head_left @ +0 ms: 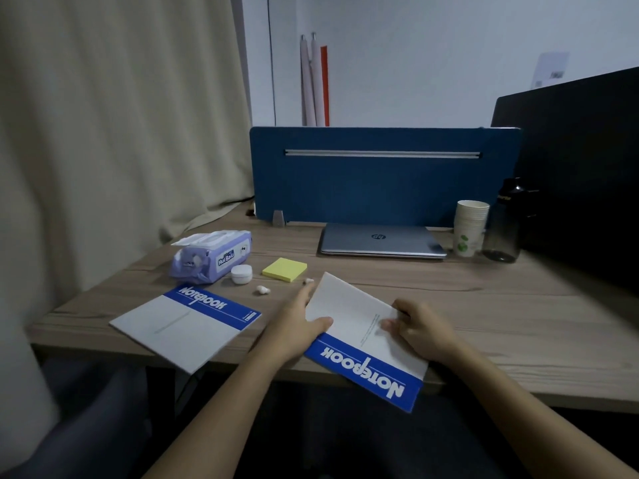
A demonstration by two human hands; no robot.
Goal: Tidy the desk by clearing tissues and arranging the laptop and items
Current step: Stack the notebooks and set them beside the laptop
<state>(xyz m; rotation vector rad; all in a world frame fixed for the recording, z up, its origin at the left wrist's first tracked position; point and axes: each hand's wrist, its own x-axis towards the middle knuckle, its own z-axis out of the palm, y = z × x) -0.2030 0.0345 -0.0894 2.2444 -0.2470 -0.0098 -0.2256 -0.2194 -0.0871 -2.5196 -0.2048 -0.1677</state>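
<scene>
A grey-and-blue notebook [356,326] lies tilted over the desk's front edge, its blue title band toward me. My left hand [297,326] grips its left edge and my right hand [420,328] presses on its right side. A second, matching notebook [186,323] lies flat to the left. Behind it are a purple tissue pack [211,257] with a tissue poking out, a white earbud case [241,274], two loose earbuds [262,289], and a yellow sticky-note pad [284,269]. A closed silver laptop [382,240] rests against the blue divider.
The blue divider panel [383,188] closes off the back of the wooden desk [501,305]. A stack of paper cups [470,228] and a dark bottle [505,223] stand at the right, beside a black monitor [584,174]. A curtain [114,133] hangs on the left.
</scene>
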